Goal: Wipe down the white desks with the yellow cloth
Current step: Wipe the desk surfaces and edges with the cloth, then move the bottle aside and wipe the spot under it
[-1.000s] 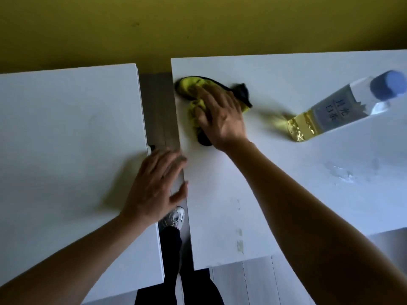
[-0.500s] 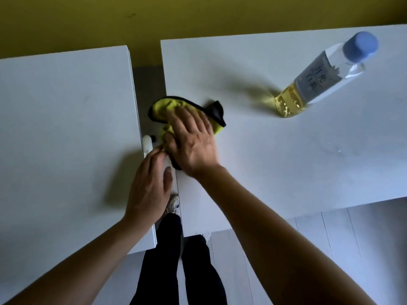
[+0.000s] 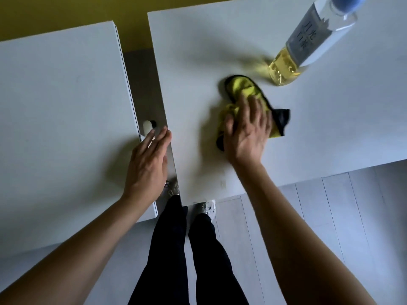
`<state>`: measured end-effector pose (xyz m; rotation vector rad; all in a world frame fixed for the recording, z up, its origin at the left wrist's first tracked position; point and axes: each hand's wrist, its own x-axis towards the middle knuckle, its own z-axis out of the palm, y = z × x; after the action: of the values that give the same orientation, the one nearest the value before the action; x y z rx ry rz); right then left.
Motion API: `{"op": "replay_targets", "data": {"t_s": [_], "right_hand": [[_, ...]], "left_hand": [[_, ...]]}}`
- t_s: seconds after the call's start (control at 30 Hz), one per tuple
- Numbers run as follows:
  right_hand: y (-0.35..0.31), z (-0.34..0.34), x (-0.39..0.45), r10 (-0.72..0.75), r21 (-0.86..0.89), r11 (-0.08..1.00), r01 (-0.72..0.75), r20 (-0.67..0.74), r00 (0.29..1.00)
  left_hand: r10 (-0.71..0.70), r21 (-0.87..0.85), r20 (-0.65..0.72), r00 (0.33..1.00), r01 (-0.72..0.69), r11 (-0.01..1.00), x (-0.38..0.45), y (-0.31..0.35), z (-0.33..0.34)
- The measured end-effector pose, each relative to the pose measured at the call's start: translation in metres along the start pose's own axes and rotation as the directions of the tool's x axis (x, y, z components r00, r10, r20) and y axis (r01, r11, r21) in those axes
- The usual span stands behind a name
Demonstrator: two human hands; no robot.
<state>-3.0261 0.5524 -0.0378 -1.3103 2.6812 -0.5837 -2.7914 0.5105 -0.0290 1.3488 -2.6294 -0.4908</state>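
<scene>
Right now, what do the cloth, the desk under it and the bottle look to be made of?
Yellow cloth: soft fabric, likely microfibre, matte, rumpled, with a dark edge trim.
Right desk: smooth, matte white board, probably laminate; it shows no grain.
Bottle: clear, glossy, probably plastic; yellow liquid shows through it, with a blue cap and paper-like label.

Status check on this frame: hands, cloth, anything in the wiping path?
Right hand flat on yellow cloth, right desk. Left hand open over the gap. Bottle stands just beyond the cloth.
</scene>
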Motion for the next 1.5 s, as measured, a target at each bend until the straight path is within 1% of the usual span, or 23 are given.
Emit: {"op": "replay_targets", "data": {"t_s": [0.07, 0.13, 0.2, 0.3, 0.33, 0.4, 0.47, 0.53, 0.6, 0.67, 0.7, 0.73, 0.8, 0.87, 0.9, 0.97, 1.03, 1.1, 1.17, 1.23, 1.27, 1.37, 1.5], "right_hand": [[-0.025, 0.006, -0.029, -0.161, 0.07, 0.985, 0.158, 0.042, 0.986], [-0.051, 0.013, -0.064, -0.315, 0.121, 0.945, 0.304, 0.09, 0.945], [-0.064, 0.015, -0.083, -0.384, 0.126, 0.921, 0.369, 0.131, 0.914], [-0.042, 0.006, -0.078, -0.424, 0.122, 0.904, 0.41, 0.137, 0.895], [-0.027, 0.001, -0.075, -0.415, 0.112, 0.908, 0.403, 0.121, 0.902], [0.01, -0.012, -0.072, -0.33, 0.064, 0.944, 0.325, 0.076, 0.941], [0.051, -0.027, -0.066, -0.178, -0.005, 0.984, 0.179, 0.045, 0.983], [0.084, -0.04, -0.059, -0.012, -0.055, 0.998, 0.013, 0.019, 1.0], [0.094, -0.045, -0.054, 0.109, -0.072, 0.991, -0.109, -0.007, 0.994], [0.083, -0.042, -0.057, 0.184, -0.069, 0.98, -0.187, -0.047, 0.982], [0.071, -0.039, -0.062, 0.192, -0.064, 0.979, -0.195, -0.052, 0.98], [0.057, -0.035, -0.069, 0.162, -0.049, 0.985, -0.164, -0.035, 0.986], [0.026, -0.025, -0.09, 0.0, 0.015, 1.0, 0.0, 0.029, 1.0], [-0.003, -0.015, -0.111, -0.16, 0.076, 0.985, 0.154, 0.078, 0.984], [-0.013, -0.012, -0.118, -0.207, 0.089, 0.976, 0.199, 0.092, 0.974], [-0.014, -0.011, -0.12, -0.264, 0.099, 0.962, 0.253, 0.108, 0.959], [0.003, -0.015, -0.112, -0.312, 0.099, 0.948, 0.302, 0.112, 0.943], [0.025, -0.023, -0.097, -0.266, 0.072, 0.963, 0.26, 0.081, 0.961], [0.051, -0.031, -0.075, -0.113, 0.033, 0.993, 0.113, 0.016, 0.993], [0.079, -0.041, -0.051, 0.024, -0.006, 1.0, -0.024, -0.021, 1.0], [0.093, -0.046, -0.039, 0.06, -0.024, 0.998, -0.061, -0.027, 0.998], [0.121, -0.055, -0.01, 0.096, -0.043, 0.994, -0.098, -0.046, 0.994], [0.127, -0.052, 0.0, 0.086, -0.04, 0.995, -0.089, -0.076, 0.993]], "left_hand": [[-0.029, -0.033, 0.024, 0.999, 0.03, 0.999, 0.002, 0.001, -0.004], [-0.08, -0.082, 0.047, 0.996, 0.084, 0.993, 0.008, 0.001, -0.009], [-0.121, -0.092, 0.049, 0.991, 0.125, 0.988, 0.014, 0.002, -0.014], [-0.12, -0.077, 0.032, 0.992, 0.123, 0.989, 0.017, 0.014, -0.02], [-0.098, -0.076, 0.019, 0.995, 0.099, 0.992, 0.016, 0.02, -0.022], [-0.033, -0.079, -0.002, 0.999, 0.033, 0.996, 0.014, 0.033, -0.02], [0.065, -0.065, 0.015, 0.998, -0.064, 0.996, 0.011, 0.045, -0.013], [0.154, -0.062, 0.082, 0.985, -0.149, 0.987, 0.005, 0.055, -0.005], [0.167, -0.075, 0.13, 0.977, -0.158, 0.985, 0.002, 0.061, 0.001], [0.145, -0.088, 0.153, 0.978, -0.133, 0.987, -0.001, 0.064, 0.001], [0.136, -0.095, 0.159, 0.978, -0.122, 0.988, 0.0, 0.064, -0.001], [0.128, -0.1, 0.167, 0.978, -0.112, 0.989, 0.001, 0.064, -0.003], [0.109, -0.12, 0.168, 0.98, -0.089, 0.989, 0.004, 0.067, -0.006], [0.05, -0.151, 0.136, 0.989, -0.029, 0.988, 0.007, 0.07, -0.007], [-0.002, -0.162, 0.117, 0.993, 0.021, 0.987, 0.009, 0.073, -0.007], [-0.124, -0.181, 0.071, 0.99, 0.135, 0.974, 0.016, 0.08, -0.008], [-0.185, -0.194, 0.019, 0.983, 0.185, 0.963, 0.026, 0.089, -0.011], [-0.125, -0.184, -0.006, 0.992, 0.121, 0.975, 0.041, 0.101, -0.012], [-0.05, -0.177, 0.004, 0.999, 0.05, 0.983, 0.061, 0.117, -0.01], [-0.014, -0.22, 0.028, 1.0, 0.02, 0.975, 0.087, 0.137, -0.007], [-0.003, -0.256, 0.038, 0.999, 0.013, 0.967, 0.102, 0.149, -0.005], [0.001, -0.392, 0.011, 1.0, 0.004, 0.92, 0.153, 0.186, 0.003], [-0.05, -0.525, -0.025, 0.998, 0.03, 0.851, 0.215, 0.224, 0.009]]}}
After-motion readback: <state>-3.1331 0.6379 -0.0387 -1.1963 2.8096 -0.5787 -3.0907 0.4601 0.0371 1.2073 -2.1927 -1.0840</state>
